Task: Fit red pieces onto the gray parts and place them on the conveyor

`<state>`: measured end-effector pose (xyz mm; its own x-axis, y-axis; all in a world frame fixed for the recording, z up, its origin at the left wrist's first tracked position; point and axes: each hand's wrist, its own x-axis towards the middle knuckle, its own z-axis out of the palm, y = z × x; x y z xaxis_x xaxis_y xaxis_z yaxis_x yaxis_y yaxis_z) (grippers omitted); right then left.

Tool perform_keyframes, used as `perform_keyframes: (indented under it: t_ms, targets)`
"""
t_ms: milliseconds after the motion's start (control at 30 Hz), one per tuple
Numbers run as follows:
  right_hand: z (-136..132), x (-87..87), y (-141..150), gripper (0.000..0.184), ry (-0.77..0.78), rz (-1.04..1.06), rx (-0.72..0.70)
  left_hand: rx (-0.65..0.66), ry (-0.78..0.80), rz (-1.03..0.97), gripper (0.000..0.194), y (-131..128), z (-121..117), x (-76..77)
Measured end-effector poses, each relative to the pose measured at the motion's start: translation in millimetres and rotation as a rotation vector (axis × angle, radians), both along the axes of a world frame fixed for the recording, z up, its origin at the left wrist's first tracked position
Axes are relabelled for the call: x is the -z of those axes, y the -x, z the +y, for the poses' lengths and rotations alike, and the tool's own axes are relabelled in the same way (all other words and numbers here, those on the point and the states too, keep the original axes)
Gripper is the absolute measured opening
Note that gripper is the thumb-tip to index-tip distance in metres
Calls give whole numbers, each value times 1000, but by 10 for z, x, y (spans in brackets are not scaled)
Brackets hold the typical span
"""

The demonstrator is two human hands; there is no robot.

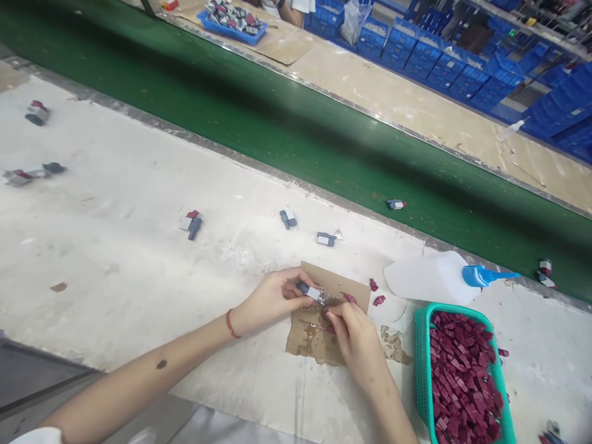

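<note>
Pinching a gray block (313,293) in left hand (274,295), a dark bit (326,309) in right hand (359,333), lower middle. Maybe gluing; next, perhaps press together.

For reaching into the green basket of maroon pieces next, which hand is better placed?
Probably the right hand: it works at the basket side of the cardboard, clearly nearer the green basket. The left hand is farther away and holds a grey-and-blue piece.

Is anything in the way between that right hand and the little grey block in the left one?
Nothing visible is: the right hand is close beside the grey block, which the left hand holds over the brown cardboard.
</note>
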<state>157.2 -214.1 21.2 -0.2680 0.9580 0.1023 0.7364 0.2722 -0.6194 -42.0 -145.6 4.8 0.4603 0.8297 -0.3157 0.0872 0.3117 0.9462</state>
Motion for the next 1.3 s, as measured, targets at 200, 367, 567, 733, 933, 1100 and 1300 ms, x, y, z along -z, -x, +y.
perform_keyframes:
  t_ms: [200,367,567,733,933,1100,1300]
  targets:
    - [-51,-12,-26,27,151,406,240,0,-373,155,11,46,-3,-40]
    - [-60,-16,6,30,213,703,413,-13,-163,-50,16,22,-36,-83]
    - [-87,-17,49,25,164,784,445,79,27,-138,24,-60,-166,-35]
    - [-106,-22,78,17,136,796,347,98,43,-129,24,-79,-235,29]
    - [-74,-31,110,22,81,705,261,126,91,-133,24,-69,-215,-6]
    - [-75,-51,116,18,22,619,195,141,91,-111,27,-55,-226,11]
    - [-96,-46,125,14,-48,521,92,164,17,-63,30,-52,-244,26]
